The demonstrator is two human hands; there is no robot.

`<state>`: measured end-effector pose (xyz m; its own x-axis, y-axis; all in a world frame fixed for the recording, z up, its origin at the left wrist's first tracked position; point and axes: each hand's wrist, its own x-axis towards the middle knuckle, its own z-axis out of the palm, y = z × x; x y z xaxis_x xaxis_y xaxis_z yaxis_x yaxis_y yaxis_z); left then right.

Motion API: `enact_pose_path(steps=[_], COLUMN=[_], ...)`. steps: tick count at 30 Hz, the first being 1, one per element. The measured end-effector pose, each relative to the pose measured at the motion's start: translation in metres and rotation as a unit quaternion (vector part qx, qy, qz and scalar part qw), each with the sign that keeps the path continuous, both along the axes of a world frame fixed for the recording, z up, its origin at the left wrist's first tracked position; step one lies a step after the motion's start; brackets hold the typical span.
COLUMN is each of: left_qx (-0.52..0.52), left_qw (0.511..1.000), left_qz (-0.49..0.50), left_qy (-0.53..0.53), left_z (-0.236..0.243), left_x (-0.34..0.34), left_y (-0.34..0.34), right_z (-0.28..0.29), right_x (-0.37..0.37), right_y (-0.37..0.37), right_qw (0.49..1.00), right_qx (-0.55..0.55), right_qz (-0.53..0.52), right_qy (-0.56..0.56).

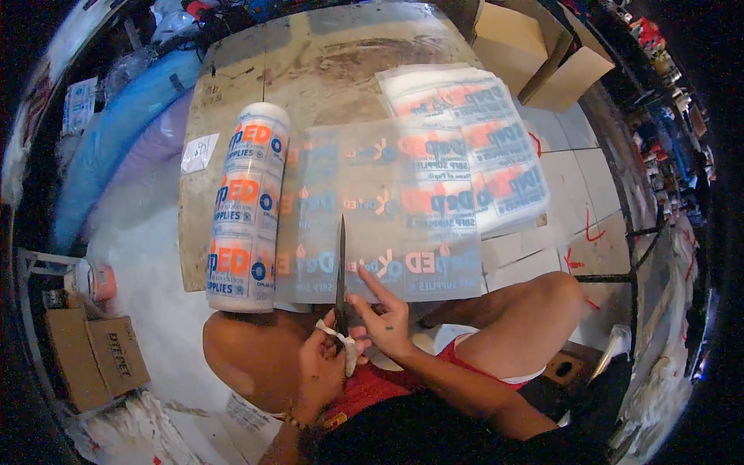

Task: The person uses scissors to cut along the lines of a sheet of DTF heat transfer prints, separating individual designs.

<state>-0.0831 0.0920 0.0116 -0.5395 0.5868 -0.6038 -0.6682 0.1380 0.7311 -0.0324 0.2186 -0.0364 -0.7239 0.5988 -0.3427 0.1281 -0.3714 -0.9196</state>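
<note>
A long, narrow, dark blade (341, 260) points away from me over printed clear plastic film (364, 170). Its handle (346, 345) is wrapped in white; whether this is a knife or scissors I cannot tell. My left hand (319, 370) is closed round that handle. Beside the blade, my right hand (386, 322) has its index finger and thumb stretched apart, the lower fingers curled near the handle. Left of the film lies a thick roll of printed plastic (246, 205) in orange and blue. A stack of similar printed plastic sheets (504, 139) lies at the far right, partly under the film.
Everything lies on a worn wooden board (325, 46). A white paper slip (200, 153) is at its left edge. An open cardboard box (535, 50) stands far right, another carton (97, 353) near left. Bulky blue plastic (128, 124) lines the left. My bent legs (527, 325) flank the near edge.
</note>
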Motion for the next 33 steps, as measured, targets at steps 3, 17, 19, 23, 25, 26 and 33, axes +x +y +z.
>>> enact_pose_path(steps=[3, 17, 19, 23, 25, 26, 33], left_qx=[-0.012, -0.009, 0.001, 0.001, 0.015, 0.022, 0.018], left_qw=[1.000, 0.994, 0.995, 0.991, 0.989, 0.988, 0.992], left_qz=[-0.001, -0.015, -0.017, -0.007, -0.012, -0.014, -0.003], left_qy=[-0.001, 0.106, 0.097, 0.135, 0.147, 0.154, 0.126], left_z=[0.005, -0.005, -0.008, -0.017, -0.023, -0.024, -0.005], left_x=[-0.010, -0.040, -0.045, -0.052, -0.058, -0.061, -0.070], left_y=[0.012, 0.053, 0.055, 0.065, 0.068, 0.070, 0.096], right_z=[0.005, -0.025, -0.023, -0.036, -0.042, -0.043, -0.049], right_x=[0.002, 0.012, 0.013, 0.010, 0.010, 0.011, 0.013], right_y=[0.004, 0.010, 0.011, 0.008, 0.006, 0.005, -0.003], right_qw=[0.996, 0.992, 0.986, 0.978, 0.983, 0.986, 0.992], right_qx=[-0.086, 0.076, 0.123, 0.191, 0.160, 0.144, 0.100], right_qz=[0.010, 0.061, 0.059, 0.032, 0.038, 0.043, 0.025], right_qy=[-0.017, 0.085, 0.096, 0.077, 0.080, 0.069, 0.072])
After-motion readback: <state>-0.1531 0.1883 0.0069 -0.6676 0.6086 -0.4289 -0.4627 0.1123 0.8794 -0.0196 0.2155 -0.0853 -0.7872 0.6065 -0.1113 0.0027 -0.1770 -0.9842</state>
